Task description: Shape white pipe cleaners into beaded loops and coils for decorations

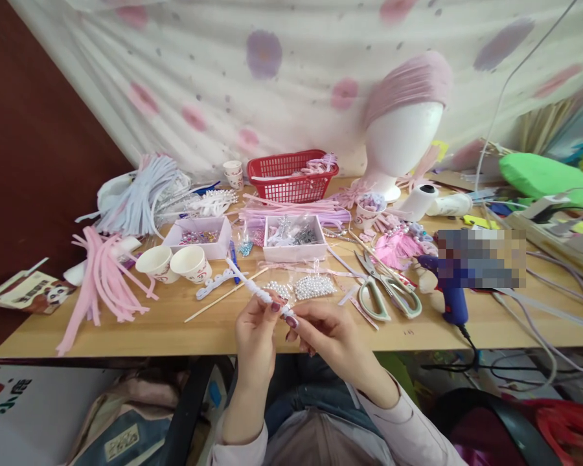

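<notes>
A white fuzzy chenille stem, wavy near the hands, slants from the upper left down to my fingertips. My left hand pinches it between thumb and fingers. At its lower end my right hand is closed on it too, thumb against the stem. Both hands are over the table's front edge. Just beyond them lie bags of white pearl beads and a thin wooden stick. A looped piece of white chenille rests left of the stick, by a blue pen.
Scissors and a blue glue gun lie on the right. Paper cups and pink chenille stems are on the left. Behind stand bead boxes, a red basket and a white foam head. Cables trail at the right.
</notes>
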